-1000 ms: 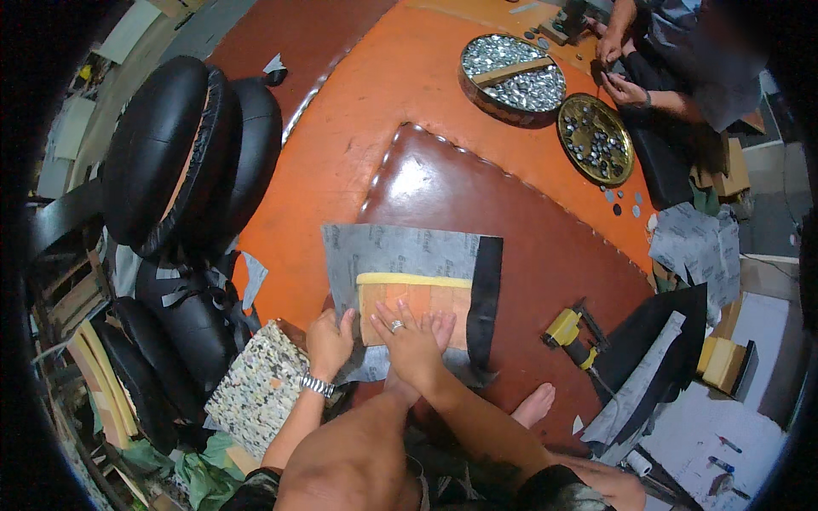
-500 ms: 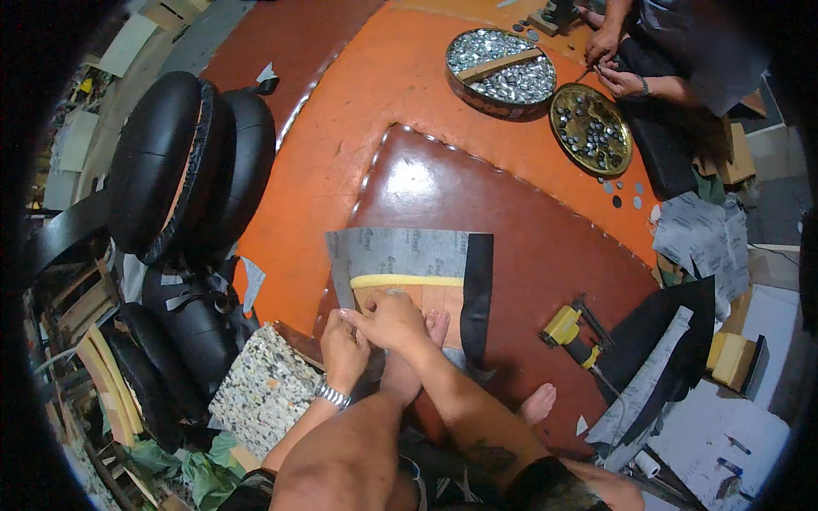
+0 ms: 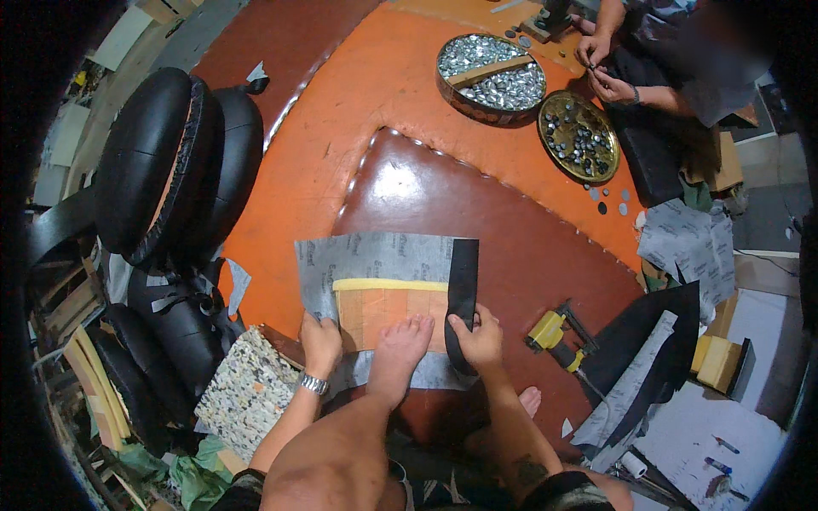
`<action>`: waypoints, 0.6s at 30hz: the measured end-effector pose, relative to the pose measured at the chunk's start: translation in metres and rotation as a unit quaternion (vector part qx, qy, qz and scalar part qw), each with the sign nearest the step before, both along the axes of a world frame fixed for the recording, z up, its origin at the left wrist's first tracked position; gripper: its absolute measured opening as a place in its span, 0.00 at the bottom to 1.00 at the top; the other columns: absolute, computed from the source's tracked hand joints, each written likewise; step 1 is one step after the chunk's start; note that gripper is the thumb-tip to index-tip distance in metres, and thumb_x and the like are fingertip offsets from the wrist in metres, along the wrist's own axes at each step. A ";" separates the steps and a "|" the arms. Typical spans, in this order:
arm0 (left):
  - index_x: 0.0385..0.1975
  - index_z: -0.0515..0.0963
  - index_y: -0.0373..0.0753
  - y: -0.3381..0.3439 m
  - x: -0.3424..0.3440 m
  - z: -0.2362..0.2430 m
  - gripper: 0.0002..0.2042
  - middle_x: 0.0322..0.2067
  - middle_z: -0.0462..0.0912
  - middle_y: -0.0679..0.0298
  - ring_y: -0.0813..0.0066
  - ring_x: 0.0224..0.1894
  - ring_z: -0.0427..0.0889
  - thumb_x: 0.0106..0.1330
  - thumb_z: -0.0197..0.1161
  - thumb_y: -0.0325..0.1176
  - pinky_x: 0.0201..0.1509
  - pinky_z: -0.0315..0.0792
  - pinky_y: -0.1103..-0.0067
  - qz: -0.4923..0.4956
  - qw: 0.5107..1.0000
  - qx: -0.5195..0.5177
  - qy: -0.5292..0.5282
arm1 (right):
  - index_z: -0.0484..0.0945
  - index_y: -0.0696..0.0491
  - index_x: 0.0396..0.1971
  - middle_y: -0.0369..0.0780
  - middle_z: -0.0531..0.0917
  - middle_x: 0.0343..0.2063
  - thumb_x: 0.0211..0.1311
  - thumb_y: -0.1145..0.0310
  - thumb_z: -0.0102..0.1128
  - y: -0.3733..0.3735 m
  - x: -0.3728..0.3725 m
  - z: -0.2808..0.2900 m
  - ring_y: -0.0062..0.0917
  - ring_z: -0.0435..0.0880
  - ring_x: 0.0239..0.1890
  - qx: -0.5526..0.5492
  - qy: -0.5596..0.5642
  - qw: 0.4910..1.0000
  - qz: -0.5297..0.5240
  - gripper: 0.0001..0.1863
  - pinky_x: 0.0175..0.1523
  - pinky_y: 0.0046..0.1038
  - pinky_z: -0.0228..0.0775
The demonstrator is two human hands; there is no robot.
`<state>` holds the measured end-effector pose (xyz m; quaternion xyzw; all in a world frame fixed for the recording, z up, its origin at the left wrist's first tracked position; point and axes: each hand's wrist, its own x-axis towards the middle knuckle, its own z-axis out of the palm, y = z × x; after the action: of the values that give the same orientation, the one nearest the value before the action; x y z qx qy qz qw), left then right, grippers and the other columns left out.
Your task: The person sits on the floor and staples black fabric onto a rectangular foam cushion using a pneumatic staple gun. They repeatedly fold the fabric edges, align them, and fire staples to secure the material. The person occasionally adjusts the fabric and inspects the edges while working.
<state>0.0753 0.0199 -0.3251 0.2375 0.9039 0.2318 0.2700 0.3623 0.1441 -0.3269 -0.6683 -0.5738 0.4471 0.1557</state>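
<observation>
A wooden panel (image 3: 358,317) with a yellow foam strip (image 3: 392,285) along its far edge lies on a vinyl sheet with a printed grey backing (image 3: 375,254). My bare foot (image 3: 400,349) presses on the panel. The sheet's right side is folded over, showing a black face (image 3: 463,277). My right hand (image 3: 479,341) pinches this black fold beside the panel, thumb on top. On the opposite side, my left hand (image 3: 321,345) is closed around the grey edge, its fingertips partly hidden. To the right, a yellow and black staple gun (image 3: 558,336) rests on the brown padded surface.
A speckled foam block (image 3: 247,392) sits at lower left, below black padded cushions (image 3: 145,162). Far ahead are a round tin of metal buttons (image 3: 494,94) and a brass tray (image 3: 554,157); another person's hands (image 3: 605,72) work beside them. Black material (image 3: 648,341) lies right.
My hands, previously close together over the panel's left part, have moved apart. The right now grips the black fold and the left the grey edge. The view has shifted slightly.
</observation>
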 end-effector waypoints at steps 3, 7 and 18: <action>0.57 0.76 0.22 0.001 -0.006 -0.015 0.22 0.49 0.86 0.40 0.43 0.53 0.83 0.69 0.64 0.33 0.59 0.74 0.58 0.004 0.995 0.090 -0.043 | 0.82 0.62 0.51 0.52 0.88 0.36 0.60 0.58 0.78 0.007 -0.003 -0.008 0.45 0.87 0.43 -0.007 -0.044 0.999 0.025 0.27 0.51 0.43 0.78; 0.34 0.79 0.33 0.003 -0.016 -0.012 0.16 0.28 0.85 0.57 0.62 0.27 0.81 0.70 0.72 0.42 0.31 0.73 0.66 0.082 0.958 0.150 -0.232 | 0.82 0.62 0.45 0.51 0.90 0.38 0.58 0.59 0.79 0.014 -0.003 -0.016 0.40 0.90 0.42 -0.002 -0.082 0.996 0.029 0.25 0.50 0.40 0.80; 0.10 0.63 0.51 0.015 -0.037 0.030 0.31 0.09 0.64 0.74 0.82 0.10 0.56 0.63 0.80 0.51 0.15 0.47 0.74 0.075 0.924 0.036 -0.372 | 0.80 0.61 0.44 0.49 0.90 0.37 0.59 0.60 0.80 0.018 0.003 -0.025 0.37 0.91 0.39 -0.036 -0.029 0.999 0.020 0.23 0.47 0.38 0.81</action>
<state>0.0386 0.0345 -0.2951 0.0750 0.7445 0.3558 0.5599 0.3649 0.1623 -0.3521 -0.6745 -0.5751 0.4509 0.1053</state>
